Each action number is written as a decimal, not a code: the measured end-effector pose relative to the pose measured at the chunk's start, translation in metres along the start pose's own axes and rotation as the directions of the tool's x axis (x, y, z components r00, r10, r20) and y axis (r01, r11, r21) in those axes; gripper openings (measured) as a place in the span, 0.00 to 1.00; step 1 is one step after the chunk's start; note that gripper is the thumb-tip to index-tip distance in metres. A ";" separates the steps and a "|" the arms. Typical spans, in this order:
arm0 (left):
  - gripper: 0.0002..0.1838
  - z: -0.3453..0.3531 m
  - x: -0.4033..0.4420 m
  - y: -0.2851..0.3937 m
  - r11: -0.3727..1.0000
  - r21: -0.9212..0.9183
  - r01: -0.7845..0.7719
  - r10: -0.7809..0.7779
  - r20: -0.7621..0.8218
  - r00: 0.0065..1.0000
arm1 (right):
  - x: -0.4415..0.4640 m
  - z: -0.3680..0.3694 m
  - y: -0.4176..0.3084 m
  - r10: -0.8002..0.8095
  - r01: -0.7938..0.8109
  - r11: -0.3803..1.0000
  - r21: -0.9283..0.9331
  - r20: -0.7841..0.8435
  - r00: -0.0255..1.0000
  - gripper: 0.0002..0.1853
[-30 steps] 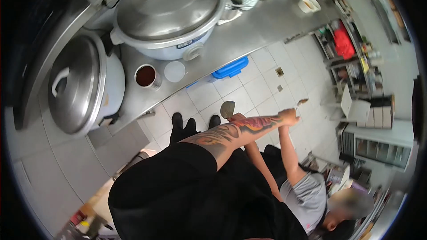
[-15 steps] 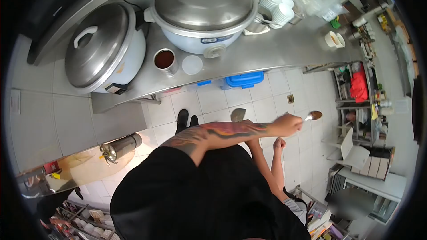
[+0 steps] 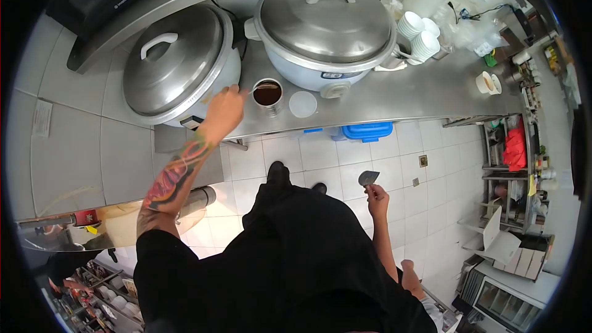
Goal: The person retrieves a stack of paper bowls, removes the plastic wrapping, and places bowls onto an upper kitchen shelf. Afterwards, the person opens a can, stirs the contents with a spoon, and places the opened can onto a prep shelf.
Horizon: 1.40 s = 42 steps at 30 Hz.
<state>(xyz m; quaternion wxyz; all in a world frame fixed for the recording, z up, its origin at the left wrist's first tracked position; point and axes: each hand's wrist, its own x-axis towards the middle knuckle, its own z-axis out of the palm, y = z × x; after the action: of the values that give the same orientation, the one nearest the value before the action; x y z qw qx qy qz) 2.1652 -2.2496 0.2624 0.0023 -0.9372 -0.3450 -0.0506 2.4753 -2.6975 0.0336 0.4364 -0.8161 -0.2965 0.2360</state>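
The right hand (image 3: 377,200), closed, grips a flat blade (image 3: 369,177) well apart from the uncovered can (image 3: 271,110) on the counter (image 3: 394,100), beside which the left hand (image 3: 226,112), curled tight, holds a slim utensil (image 3: 253,89) at its rim, a lidded cooker (image 3: 324,31) just beyond the can.

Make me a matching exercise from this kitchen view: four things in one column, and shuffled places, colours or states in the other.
Things:
1. Open can
2. Flat-bladed tool
3. Round disc
4. Lidded box

Places, colours or states:
A. Whitish, lying flat on the metal counter
B. Blue on top, lower than the counter
C. Dark brown inside
D. Held in the right hand

Right pairs: 1-C, 2-D, 3-A, 4-B.
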 end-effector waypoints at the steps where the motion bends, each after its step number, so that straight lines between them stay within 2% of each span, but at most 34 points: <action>1: 0.14 0.000 0.006 -0.007 0.992 0.121 -0.030 0.027 0.020 0.999 | 0.004 0.003 -0.005 0.002 -0.002 1.000 0.002 0.000 1.000 0.09; 4: 0.15 0.014 0.026 -0.018 0.975 0.191 -0.115 0.099 0.091 0.991 | 0.014 0.010 -0.027 -0.047 0.046 0.998 -0.031 -0.015 0.999 0.10; 6: 0.13 0.021 0.038 -0.019 0.964 0.216 -0.154 0.137 0.092 0.986 | 0.015 0.013 -0.038 0.031 -0.031 0.999 -0.007 -0.018 0.999 0.08; 12: 0.06 0.036 0.055 -0.011 0.921 0.299 -0.251 0.231 0.099 0.968 | -0.002 0.026 -0.033 0.135 -0.132 0.990 0.044 -0.054 0.989 0.08; 15: 0.05 0.037 0.059 -0.008 0.904 0.315 -0.289 0.260 0.131 0.957 | -0.012 0.037 -0.015 0.070 -0.063 0.995 0.072 -0.089 0.994 0.10; 18: 0.05 0.039 0.064 -0.004 0.889 0.308 -0.338 0.296 0.175 0.939 | -0.018 0.039 -0.020 0.156 -0.146 0.979 0.139 -0.061 0.986 0.07; 23: 0.06 0.068 0.066 0.002 0.878 0.313 -0.362 0.305 0.217 0.927 | -0.008 0.044 -0.039 0.142 -0.138 0.988 0.069 -0.058 0.988 0.07; 25: 0.05 0.088 0.067 0.005 0.860 0.345 -0.376 0.316 0.217 0.923 | -0.001 0.048 -0.033 0.023 -0.012 0.994 0.107 -0.097 0.995 0.09; 31: 0.05 0.075 0.073 0.011 0.862 0.293 -0.414 0.338 0.275 0.900 | 0.012 0.046 -0.055 0.012 -0.008 0.998 0.066 -0.054 0.998 0.07; 35: 0.04 0.081 0.078 0.008 0.842 0.345 -0.415 0.334 0.271 0.903 | 0.022 0.048 -0.067 -0.029 0.030 0.998 0.047 -0.025 0.999 0.07; 37: 0.07 0.084 0.081 0.007 0.884 0.332 -0.327 0.270 0.207 0.940 | 0.028 0.051 -0.078 -0.141 0.141 0.985 0.094 -0.014 0.990 0.06; 40: 0.09 0.060 0.069 0.013 0.897 0.344 -0.276 0.240 0.144 0.960 | 0.034 0.056 -0.105 -0.192 0.189 0.980 0.056 0.042 0.981 0.06; 41: 0.09 0.048 0.062 0.018 0.898 0.337 -0.282 0.247 0.144 0.958 | 0.036 0.061 -0.115 -0.250 0.244 0.963 0.114 0.037 0.968 0.05; 42: 0.09 0.034 0.054 0.021 0.936 0.211 -0.282 0.306 -0.091 0.948 | 0.036 0.063 -0.128 -0.244 0.239 0.965 0.108 0.032 0.969 0.05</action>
<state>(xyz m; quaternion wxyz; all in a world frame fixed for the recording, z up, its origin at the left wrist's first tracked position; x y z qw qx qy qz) 2.2230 -2.2299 0.2343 0.1227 -0.9687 -0.2032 -0.0729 2.4253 -2.5798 0.1058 0.4970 -0.7445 -0.3908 0.2143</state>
